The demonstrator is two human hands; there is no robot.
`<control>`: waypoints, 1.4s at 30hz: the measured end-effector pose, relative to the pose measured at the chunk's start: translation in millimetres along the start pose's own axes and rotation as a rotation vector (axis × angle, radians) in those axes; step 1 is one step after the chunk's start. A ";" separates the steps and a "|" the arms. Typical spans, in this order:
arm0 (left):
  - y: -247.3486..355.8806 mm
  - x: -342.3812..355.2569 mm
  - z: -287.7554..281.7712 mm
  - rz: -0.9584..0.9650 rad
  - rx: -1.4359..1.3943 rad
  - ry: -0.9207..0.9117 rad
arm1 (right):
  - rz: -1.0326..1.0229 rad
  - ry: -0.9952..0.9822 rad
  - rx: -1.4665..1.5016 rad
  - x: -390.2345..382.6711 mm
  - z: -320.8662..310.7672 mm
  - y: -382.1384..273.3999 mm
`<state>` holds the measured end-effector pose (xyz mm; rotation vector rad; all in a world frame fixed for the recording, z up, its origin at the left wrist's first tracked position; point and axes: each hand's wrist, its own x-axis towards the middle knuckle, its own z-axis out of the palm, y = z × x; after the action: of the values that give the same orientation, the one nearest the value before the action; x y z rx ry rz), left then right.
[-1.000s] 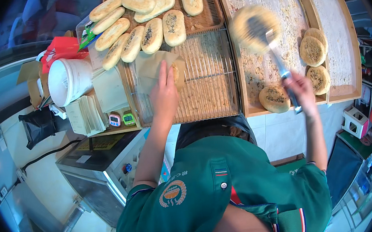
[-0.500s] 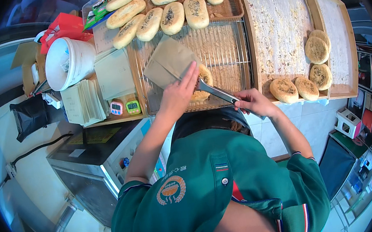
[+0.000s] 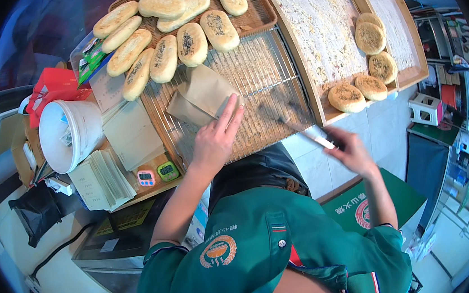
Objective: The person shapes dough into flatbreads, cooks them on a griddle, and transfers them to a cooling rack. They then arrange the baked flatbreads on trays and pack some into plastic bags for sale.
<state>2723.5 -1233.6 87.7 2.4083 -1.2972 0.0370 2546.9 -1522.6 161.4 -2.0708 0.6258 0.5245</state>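
Note:
A brown paper bag (image 3: 204, 95) is over the wire rack (image 3: 263, 59), its mouth side toward me. My left hand (image 3: 217, 139) grips the bag by that near edge, two fingers stretched across the top and the thumb hidden. Whether anything lies inside the bag cannot be seen. My right hand (image 3: 350, 149) is closed around the handle of metal tongs (image 3: 315, 137), just off the rack's near right corner. Motion smears the tongs' far end, and nothing shows clearly between the jaws.
Long oval breads (image 3: 166, 57) fill a brown basket (image 3: 264, 11) and overlap the rack's far side. Several round breads (image 3: 347, 97) sit in a wooden tray (image 3: 320, 36) at right. At left stand a white bucket (image 3: 72, 134), stacked paper bags (image 3: 102, 179) and two small timers (image 3: 167, 171).
The tongs have come away from the bag toward the right and nearer me. The round bread beside the bag's mouth no longer shows. My view has turned and shifted.

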 end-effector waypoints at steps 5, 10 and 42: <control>24.4 -26.1 15.1 0.001 -0.195 0.227 | -0.112 0.516 -0.205 51.3 -2.4 17.7; 75.8 -89.5 68.2 0.045 -0.596 -0.101 | -0.161 0.538 -0.445 128.8 10.6 46.7; 180.5 -121.4 296.7 -0.563 -0.255 0.326 | 0.124 0.633 0.935 125.2 282.2 271.1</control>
<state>2460.2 -1331.8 -149.8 2.3320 -0.4308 0.0933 2443.6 -1444.4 -228.5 -1.2623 1.1060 -0.3577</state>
